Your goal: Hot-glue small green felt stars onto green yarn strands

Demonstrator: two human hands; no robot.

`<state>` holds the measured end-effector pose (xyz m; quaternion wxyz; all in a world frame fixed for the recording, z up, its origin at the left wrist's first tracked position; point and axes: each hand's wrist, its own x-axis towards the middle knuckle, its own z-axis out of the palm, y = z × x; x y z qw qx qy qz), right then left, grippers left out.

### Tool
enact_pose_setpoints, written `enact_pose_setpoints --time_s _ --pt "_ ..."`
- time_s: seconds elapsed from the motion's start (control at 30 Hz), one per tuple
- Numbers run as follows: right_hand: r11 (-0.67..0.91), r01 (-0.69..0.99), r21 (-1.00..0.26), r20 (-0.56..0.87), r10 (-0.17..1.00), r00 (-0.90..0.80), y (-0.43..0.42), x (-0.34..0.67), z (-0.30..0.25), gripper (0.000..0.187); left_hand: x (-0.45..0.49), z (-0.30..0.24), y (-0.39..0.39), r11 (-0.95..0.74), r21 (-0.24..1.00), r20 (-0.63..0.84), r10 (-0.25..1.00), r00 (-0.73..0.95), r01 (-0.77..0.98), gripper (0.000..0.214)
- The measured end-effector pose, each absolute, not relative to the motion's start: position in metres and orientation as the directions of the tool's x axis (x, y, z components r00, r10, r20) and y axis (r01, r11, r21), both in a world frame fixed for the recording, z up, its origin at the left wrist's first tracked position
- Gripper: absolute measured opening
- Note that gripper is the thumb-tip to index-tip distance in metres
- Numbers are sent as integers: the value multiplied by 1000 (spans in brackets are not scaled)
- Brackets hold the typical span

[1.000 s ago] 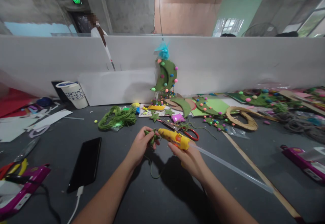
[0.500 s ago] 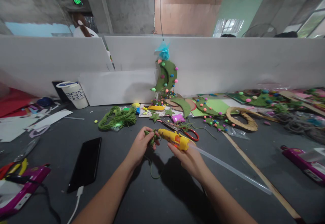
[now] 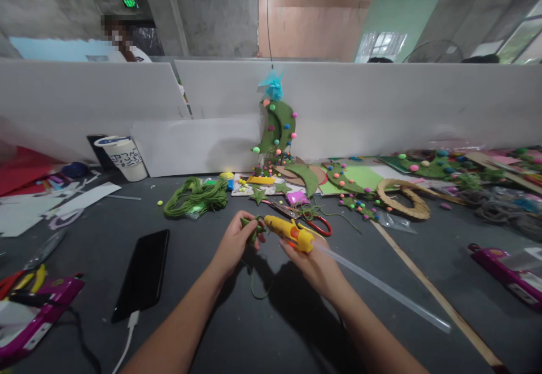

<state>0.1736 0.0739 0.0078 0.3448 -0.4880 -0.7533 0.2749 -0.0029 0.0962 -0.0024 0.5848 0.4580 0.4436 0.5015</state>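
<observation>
The left hand (image 3: 234,244) is pinching a small green felt piece (image 3: 253,229) between thumb and fingertips, fingers closed on it, just above the dark table (image 3: 203,317). A thin green string (image 3: 253,283) is hanging from the piece and curling down toward the wrist. Just to the right of it, the right hand (image 3: 312,265) is gripping a yellow glue gun (image 3: 290,231), fingers wrapped round its handle, and the nozzle is pointing left, almost touching the felt piece. A clear glue stick (image 3: 381,286) is sticking out of the gun's back, running away to the right past the right forearm.

Just beyond the gun, red-handled scissors (image 3: 313,224) are lying flat. Beyond the left hand a green felt star (image 3: 258,195) is resting, and farther out to the left a bundle of green yarn (image 3: 197,196). Left of the left forearm a black phone (image 3: 143,275) is lying face up, with a white cable (image 3: 127,340) plugged into its near end. Out to the right of the right hand a long wooden stick (image 3: 436,298) is crossing the table, and beyond it a woven ring (image 3: 402,198) is lying. Straight ahead, a green felt crescent (image 3: 277,125) dotted with coloured pompoms is hanging against the white partition (image 3: 381,103).
</observation>
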Motion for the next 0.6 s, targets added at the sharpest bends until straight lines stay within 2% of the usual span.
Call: enact_pose_setpoints --time_s 0.2,0.33,0.47,0.6 --pt "266 707 -656 189 964 -187 77 179 3 16 -7 -5 100 80 977 -70 996 55 -199 20" --pt "337 741 -580 90 931 -353 80 181 -6 8 -18 1 104 65 949 -81 996 -39 -310 19" --pt "335 778 -532 -11 916 -401 81 184 -22 22 -24 11 99 125 908 -100 991 84 -399 14" --pt "400 775 -488 49 900 -433 83 185 -20 39 -16 21 89 236 888 -143 957 251 -394 13"
